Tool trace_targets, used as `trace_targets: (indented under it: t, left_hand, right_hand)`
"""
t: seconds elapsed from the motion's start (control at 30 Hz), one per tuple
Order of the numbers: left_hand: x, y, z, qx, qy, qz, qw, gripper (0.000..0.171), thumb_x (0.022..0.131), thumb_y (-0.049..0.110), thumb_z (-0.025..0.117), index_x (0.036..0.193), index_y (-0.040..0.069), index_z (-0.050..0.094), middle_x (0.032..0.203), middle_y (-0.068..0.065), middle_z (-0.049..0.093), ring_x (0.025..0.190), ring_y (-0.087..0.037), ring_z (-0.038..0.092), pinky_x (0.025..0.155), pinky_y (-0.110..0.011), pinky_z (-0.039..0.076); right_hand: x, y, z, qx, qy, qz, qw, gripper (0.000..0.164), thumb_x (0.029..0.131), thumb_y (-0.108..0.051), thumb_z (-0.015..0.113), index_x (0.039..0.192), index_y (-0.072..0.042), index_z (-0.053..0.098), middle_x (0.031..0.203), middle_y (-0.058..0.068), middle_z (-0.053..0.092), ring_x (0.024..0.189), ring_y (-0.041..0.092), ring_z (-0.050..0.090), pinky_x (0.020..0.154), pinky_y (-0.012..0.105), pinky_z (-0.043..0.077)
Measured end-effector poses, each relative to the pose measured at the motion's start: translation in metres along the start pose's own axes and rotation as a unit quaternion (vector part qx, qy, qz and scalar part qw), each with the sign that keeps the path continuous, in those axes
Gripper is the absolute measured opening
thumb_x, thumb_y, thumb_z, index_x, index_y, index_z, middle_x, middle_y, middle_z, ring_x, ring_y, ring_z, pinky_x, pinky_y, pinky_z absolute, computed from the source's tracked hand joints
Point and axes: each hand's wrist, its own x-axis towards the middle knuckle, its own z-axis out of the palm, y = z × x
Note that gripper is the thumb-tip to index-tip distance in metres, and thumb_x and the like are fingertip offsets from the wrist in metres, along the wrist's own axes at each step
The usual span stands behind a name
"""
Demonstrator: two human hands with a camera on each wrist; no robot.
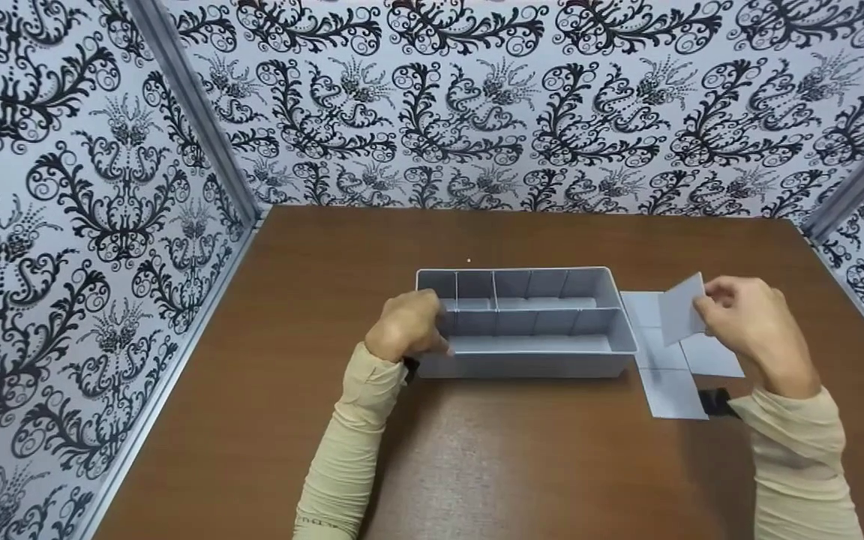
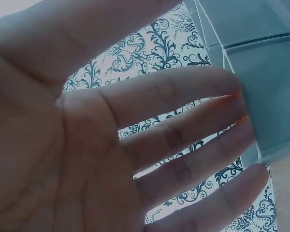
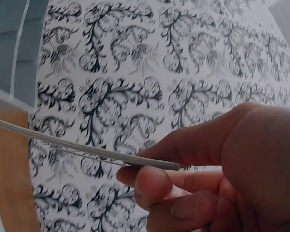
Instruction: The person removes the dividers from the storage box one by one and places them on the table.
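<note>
A grey plastic tray with a lengthwise partition and upright dividers sits mid-table. At its left end is my left hand; in the left wrist view the fingers are nearly straight and spread, with their tips against the tray's wall. Between thumb and fingers, my right hand pinches a thin grey divider panel, raised and tilted right of the tray. Edge-on in the right wrist view, that panel looks slim and flat. Below it lie several more flat grey panels on the table.
The brown wooden table extends around the tray. Patterned black-and-white walls close off the back and sides, with grey metal posts at the corners. A tiny white speck lies behind the tray.
</note>
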Motion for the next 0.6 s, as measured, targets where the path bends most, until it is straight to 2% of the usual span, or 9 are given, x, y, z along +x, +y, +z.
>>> trace_targets:
  t: [0.1, 0.27, 0.3, 0.4, 0.5, 0.6]
  left_hand:
    - [-0.001, -0.001, 0.0, 0.002, 0.003, -0.001, 1.0, 0.044, 0.065, 0.038, 0.091, 0.1, 0.014, 0.077, 0.099, -0.005, 0.072, 0.096, -0.028, 0.067, 0.085, -0.047, 0.053]
    - [-0.001, -0.001, 0.0, -0.001, 0.005, -0.002, 1.0, 0.042, 0.065, 0.038, 0.091, 0.098, 0.015, 0.078, 0.096, -0.004, 0.073, 0.094, -0.026, 0.067, 0.085, -0.047, 0.053]
    - [-0.001, -0.001, 0.0, -0.003, 0.005, -0.003, 1.0, 0.042, 0.065, 0.037, 0.091, 0.098, 0.015, 0.078, 0.095, -0.004, 0.072, 0.093, -0.026, 0.067, 0.084, -0.046, 0.053]
    - [0.0, -0.001, 0.001, -0.006, 0.005, -0.001, 1.0, 0.042, 0.065, 0.037, 0.091, 0.097, 0.015, 0.078, 0.093, -0.003, 0.072, 0.09, -0.025, 0.066, 0.083, -0.046, 0.053]
    - [0.0, -0.002, 0.001, -0.005, 0.004, 0.002, 1.0, 0.041, 0.065, 0.037, 0.091, 0.096, 0.014, 0.078, 0.094, -0.004, 0.072, 0.091, -0.025, 0.066, 0.083, -0.045, 0.053]
    - [-0.001, -0.002, 0.0, -0.006, 0.005, 0.001, 1.0, 0.042, 0.065, 0.037, 0.091, 0.096, 0.013, 0.078, 0.096, -0.005, 0.072, 0.092, -0.026, 0.066, 0.083, -0.045, 0.053]
  right_hand:
    - [-0.004, 0.013, -0.001, -0.001, -0.017, 0.003, 1.0, 0.029, 0.094, -0.014, 0.056, 0.108, 0.009, 0.066, 0.09, 0.025, 0.072, 0.064, 0.021, 0.067, 0.057, 0.031, 0.045]
    - [-0.013, 0.037, -0.003, -0.016, -0.049, 0.018, 0.998, 0.034, 0.097, -0.022, 0.059, 0.111, 0.009, 0.064, 0.102, 0.032, 0.067, 0.085, 0.042, 0.066, 0.066, 0.043, 0.049]
    - [-0.016, 0.042, -0.004, -0.018, -0.058, 0.023, 0.998, 0.035, 0.097, -0.023, 0.059, 0.112, 0.009, 0.064, 0.103, 0.032, 0.067, 0.085, 0.042, 0.065, 0.066, 0.044, 0.049]
    - [-0.022, 0.057, -0.006, -0.017, -0.091, 0.037, 0.995, 0.039, 0.099, -0.026, 0.058, 0.113, 0.01, 0.062, 0.096, 0.028, 0.07, 0.074, 0.031, 0.066, 0.064, 0.039, 0.047]
    - [-0.026, 0.071, -0.008, -0.015, -0.119, 0.049, 0.992, 0.04, 0.099, -0.027, 0.057, 0.111, 0.011, 0.061, 0.086, 0.017, 0.072, 0.064, 0.017, 0.063, 0.061, 0.033, 0.044]
    - [-0.029, 0.083, -0.009, -0.006, -0.137, 0.051, 0.989, 0.038, 0.1, -0.026, 0.057, 0.107, 0.01, 0.062, 0.08, 0.009, 0.07, 0.061, 0.014, 0.06, 0.059, 0.031, 0.043]
